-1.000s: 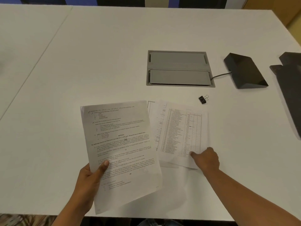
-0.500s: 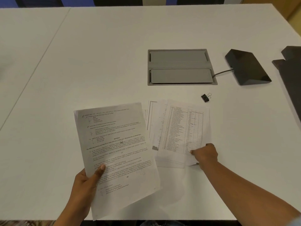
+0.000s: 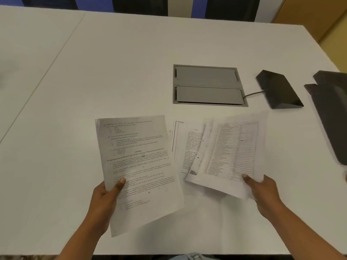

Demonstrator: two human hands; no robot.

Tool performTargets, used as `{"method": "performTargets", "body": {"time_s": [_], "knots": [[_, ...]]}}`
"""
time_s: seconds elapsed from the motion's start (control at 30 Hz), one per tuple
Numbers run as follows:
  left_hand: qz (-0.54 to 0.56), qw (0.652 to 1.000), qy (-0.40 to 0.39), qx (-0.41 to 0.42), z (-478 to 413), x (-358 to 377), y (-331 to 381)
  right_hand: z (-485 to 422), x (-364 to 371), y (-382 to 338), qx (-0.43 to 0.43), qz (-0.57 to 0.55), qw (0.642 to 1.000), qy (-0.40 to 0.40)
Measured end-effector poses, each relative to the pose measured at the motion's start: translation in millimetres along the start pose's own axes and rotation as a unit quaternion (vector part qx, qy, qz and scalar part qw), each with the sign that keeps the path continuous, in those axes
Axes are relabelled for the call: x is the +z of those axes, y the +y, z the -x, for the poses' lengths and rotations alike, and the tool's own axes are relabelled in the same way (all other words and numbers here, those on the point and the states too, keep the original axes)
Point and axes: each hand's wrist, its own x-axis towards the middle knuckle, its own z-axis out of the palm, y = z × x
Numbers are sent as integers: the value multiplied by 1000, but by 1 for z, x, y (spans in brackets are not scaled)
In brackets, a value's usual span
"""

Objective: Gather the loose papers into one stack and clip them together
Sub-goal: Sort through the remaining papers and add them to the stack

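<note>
Nearest the camera, the left hand [image 3: 105,199] grips a sheet of dense printed text [image 3: 139,166] by its lower left edge, thumb on top, the page held up off the white table [image 3: 75,81]. Over on the other side, the right hand [image 3: 262,192] is pinched on the lower corner of a lined table sheet [image 3: 231,151], with at least one more page caught under it, and that bundle tilts up, blurred by motion. The two hands are well apart, each closed on its own paper.

The step in hand looks like gathering. To do it well, bring the right-hand pages under or onto the left-hand sheet, then tap the edges square on the table before any clipping; the thin pages look floppy, so a grip nearer mid-edge would stop sagging.

Between the hands, further back, more loose pages [image 3: 183,147] lie flat on the table, partly under the lifted bundle; those need collecting too.

No clip shows right now; the raised pages may be hiding it.

Beyond sits a grey recessed panel [image 3: 208,85], and a black wedge-shaped device [image 3: 277,89] with a cable.
</note>
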Motion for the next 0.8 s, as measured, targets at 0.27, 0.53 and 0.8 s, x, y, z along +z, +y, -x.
{"method": "performTargets", "body": {"time_s": [0.27,0.53,0.8], "knots": [[13,999,-44,0,-12,17,11,64,-25,-39,-41,-54,992,-104],[13,992,-126,-12,-12,62,28,84,2,-56,-44,-67,985,-156],[53,989,-135,10,17,127,50,44,-1,-78,-103,65,973,-196]]}}
